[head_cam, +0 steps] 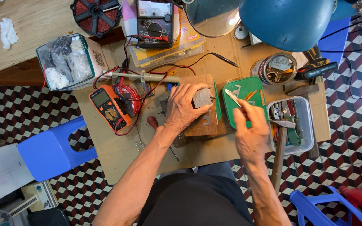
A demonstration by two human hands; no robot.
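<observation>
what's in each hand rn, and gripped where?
Left hand clasps a grey metal block from above, by its near end, on the wooden board. Right hand pinches a thin flat metal strip by its lower end.

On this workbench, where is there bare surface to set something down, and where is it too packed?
Bare board shows at the near left corner, below the orange multimeter, and a narrower strip lies between the left hand and right hand at the near edge. The back is crowded: black meter, wire spool, green tray, tool tub.
</observation>
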